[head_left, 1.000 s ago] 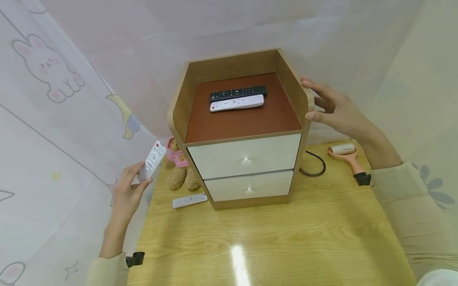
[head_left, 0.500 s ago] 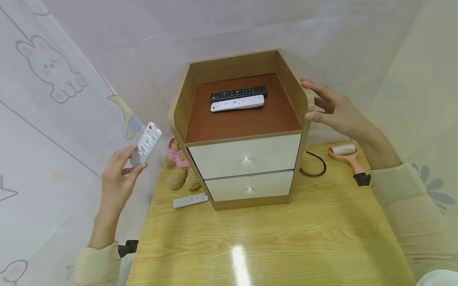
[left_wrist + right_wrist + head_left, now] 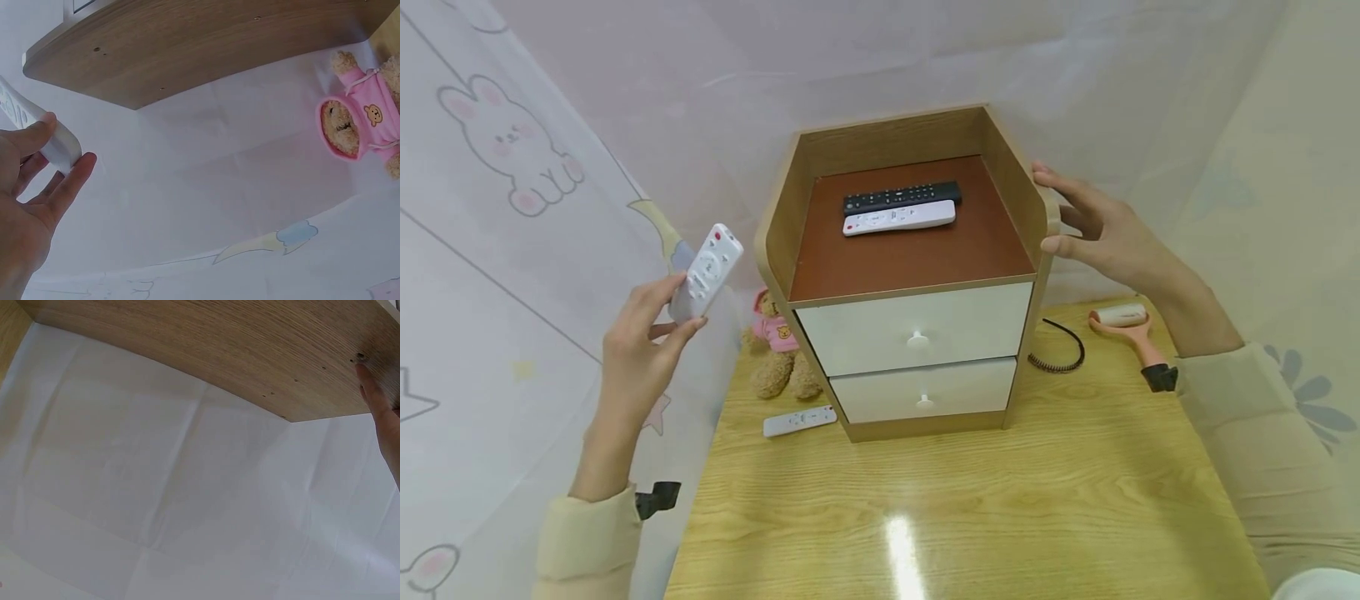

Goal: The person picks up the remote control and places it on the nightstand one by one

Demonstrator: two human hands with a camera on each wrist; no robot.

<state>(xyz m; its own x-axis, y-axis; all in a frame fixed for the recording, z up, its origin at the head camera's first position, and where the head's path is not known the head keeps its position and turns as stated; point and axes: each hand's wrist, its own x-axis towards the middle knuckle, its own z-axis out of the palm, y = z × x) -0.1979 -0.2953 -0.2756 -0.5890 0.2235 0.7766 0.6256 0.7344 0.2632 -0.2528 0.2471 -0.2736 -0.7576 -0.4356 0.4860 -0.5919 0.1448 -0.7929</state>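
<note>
Left of the cabinet, my left hand point(image 3: 643, 342) pinches a white remote control point(image 3: 706, 275) by its lower end, thumb on one edge and fingers on the other. Its buttons face up, the red one at the top; in the left wrist view the remote point(image 3: 59, 147) is cut off by the frame edge. My right hand point(image 3: 1101, 221) rests its fingertips on the outer right side of the wooden cabinet point(image 3: 910, 433), fingers loosely spread. On the cabinet's brown top, a black remote point(image 3: 902, 197) and another white remote point(image 3: 898, 218) lie side by side.
Both white drawers point(image 3: 917, 329) are closed. A third white remote point(image 3: 800, 421) lies on the table point(image 3: 925, 500) by the cabinet's left foot. Behind it sits a teddy bear point(image 3: 778, 337) in pink. To the right are a black coiled band point(image 3: 1060, 362) and a lint roller point(image 3: 1123, 321).
My left hand has moved up and slightly left with the white remote, from low beside the teddy bear to above it. My right hand stays at the cabinet's side.
</note>
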